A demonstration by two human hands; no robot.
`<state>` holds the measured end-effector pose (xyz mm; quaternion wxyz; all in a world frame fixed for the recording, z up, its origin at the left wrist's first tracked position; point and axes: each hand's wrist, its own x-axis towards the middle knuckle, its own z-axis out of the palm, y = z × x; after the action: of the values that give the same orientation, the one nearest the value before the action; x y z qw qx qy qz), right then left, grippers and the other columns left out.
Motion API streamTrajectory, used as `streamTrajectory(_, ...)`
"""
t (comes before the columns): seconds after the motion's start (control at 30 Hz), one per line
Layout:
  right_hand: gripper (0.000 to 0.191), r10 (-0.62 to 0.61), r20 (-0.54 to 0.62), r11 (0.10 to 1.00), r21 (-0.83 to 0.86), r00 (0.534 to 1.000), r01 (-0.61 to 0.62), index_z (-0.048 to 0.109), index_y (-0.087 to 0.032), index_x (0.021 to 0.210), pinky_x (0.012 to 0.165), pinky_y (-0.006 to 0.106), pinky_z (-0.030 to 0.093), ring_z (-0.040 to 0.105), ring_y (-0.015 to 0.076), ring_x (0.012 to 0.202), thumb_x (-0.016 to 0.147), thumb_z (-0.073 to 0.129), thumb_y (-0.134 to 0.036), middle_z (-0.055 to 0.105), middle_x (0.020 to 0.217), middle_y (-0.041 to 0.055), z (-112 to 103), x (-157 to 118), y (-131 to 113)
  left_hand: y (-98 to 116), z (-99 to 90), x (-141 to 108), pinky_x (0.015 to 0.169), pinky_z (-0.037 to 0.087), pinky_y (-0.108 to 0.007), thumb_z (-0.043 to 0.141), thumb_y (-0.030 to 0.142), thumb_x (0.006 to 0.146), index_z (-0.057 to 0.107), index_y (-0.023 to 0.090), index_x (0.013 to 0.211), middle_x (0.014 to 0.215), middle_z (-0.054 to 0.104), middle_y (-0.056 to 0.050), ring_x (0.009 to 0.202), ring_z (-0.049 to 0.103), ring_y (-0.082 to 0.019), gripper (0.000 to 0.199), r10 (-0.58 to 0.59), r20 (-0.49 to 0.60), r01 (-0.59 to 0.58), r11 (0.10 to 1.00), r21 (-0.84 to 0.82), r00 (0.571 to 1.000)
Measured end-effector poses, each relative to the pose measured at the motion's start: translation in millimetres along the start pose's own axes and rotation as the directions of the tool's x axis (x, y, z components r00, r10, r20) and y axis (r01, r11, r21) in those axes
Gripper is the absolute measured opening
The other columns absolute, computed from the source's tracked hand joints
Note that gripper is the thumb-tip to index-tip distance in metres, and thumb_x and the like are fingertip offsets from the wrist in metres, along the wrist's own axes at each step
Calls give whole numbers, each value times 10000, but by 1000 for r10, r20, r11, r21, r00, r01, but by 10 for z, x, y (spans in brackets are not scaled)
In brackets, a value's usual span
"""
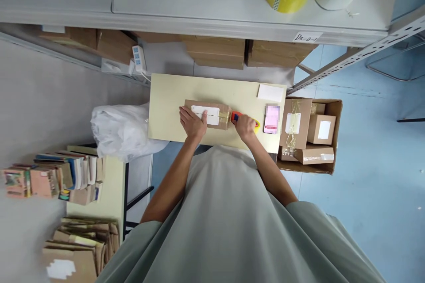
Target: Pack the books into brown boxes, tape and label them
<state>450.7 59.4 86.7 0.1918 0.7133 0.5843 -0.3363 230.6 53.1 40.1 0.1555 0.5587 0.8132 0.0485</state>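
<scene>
Grip [245,126] on dispenser [255,123], right of box [208,114]

Handwritten "D3-4-1" on the shelf-edge tag [307,36]

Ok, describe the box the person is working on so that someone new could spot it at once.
Find the pale yellow table below the grey shelf. The small cardboard box lies near its middle, under the left hand, with the right hand at its right end. Unlike the parcels in the open carton, it sits alone on the tabletop.
</scene>
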Motion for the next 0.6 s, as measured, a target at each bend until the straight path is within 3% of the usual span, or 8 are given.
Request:
streamTrajectory(0.13, 555, 199, -98, 921, 360, 975, -152, 746, -74, 1255, 814, 386, 622, 825, 355, 1066, 1133, 582, -590, 818, 1140, 276, 48, -48, 265, -82, -48, 45, 1370, 315, -643, 477, 837, 1034, 193, -136, 1733, 1698, 386, -469, 1651, 384, -539, 1232, 24, -4, -24, 993, -118, 1000)
streamTrajectory(0.23, 615, 147, -48, 710, 700, 988, -71, 742, -133, 1128, 749, 315, 617, 839, 267, 898, 1160, 455, -676, 839, 993, 185, 68, -90, 309, -178, -109, 153, 1314, 409, -635, 549, 904, 962, 263, -111, 1717, 1623, 485, -462, 1584, 481, -551, 1297, 28, 25, -23, 979, -203, 999)
streamTrajectory(0.3, 626, 118, -64, 586, 810, 991, -18, 721, -160, 1053, 723, 289, 606, 827, 234, 832, 1170, 405, -687, 835, 935, 147, 105, -105, 211, -262, -157, 253, 1244, 480, -635, 619, 930, 901, 395, -64, 1666, 1561, 569, -439, 1511, 559, -558, 1274, 16, 51, -3, 970, -243, 999)
streamTrajectory(0.33, 613, 140, -90, 568, 823, 986, -5, 709, -172, 1018, 723, 287, 600, 822, 233, 834, 1164, 422, -693, 833, 932, 144, 128, -109, 138, -313, -184, 308, 1196, 516, -626, 659, 930, 871, 494, -33, 1599, 1490, 636, -418, 1455, 607, -557, 1219, 11, 66, 6, 967, -256, 998)
streamTrajectory(0.43, 562, 264, -168, 606, 795, 950, -28, 673, -210, 917, 734, 294, 576, 808, 256, 888, 1125, 516, -709, 833, 966, 162, 191, -132, -68, -500, -268, 462, 992, 597, -501, 740, 857, 846, 741, 130, 1170, 1093, 810, -247, 1191, 746, -472, 795, 45, 126, -4, 952, -307, 991)
streamTrajectory(0.5, 557, 319, -198, 630, 775, 927, -51, 652, -226, 874, 734, 293, 557, 797, 259, 901, 1116, 520, -710, 827, 963, 163, 209, -178, -150, -634, -321, 536, 832, 573, -372, 742, 755, 885, 709, 211, 878, 844, 780, -109, 992, 759, -353, 545, 102, 179, -25, 920, -390, 979)
streamTrajectory(0.6, 606, 313, -248, 685, 727, 917, -37, 640, -228, 859, 711, 291, 538, 766, 250, 861, 1114, 452, -744, 794, 867, 130, 213, -305, -226, -795, -393, 575, 697, 479, -272, 712, 584, 923, 656, 212, 744, 744, 724, -22, 841, 698, -229, 416, 190, 237, -34, 843, -538, 953)
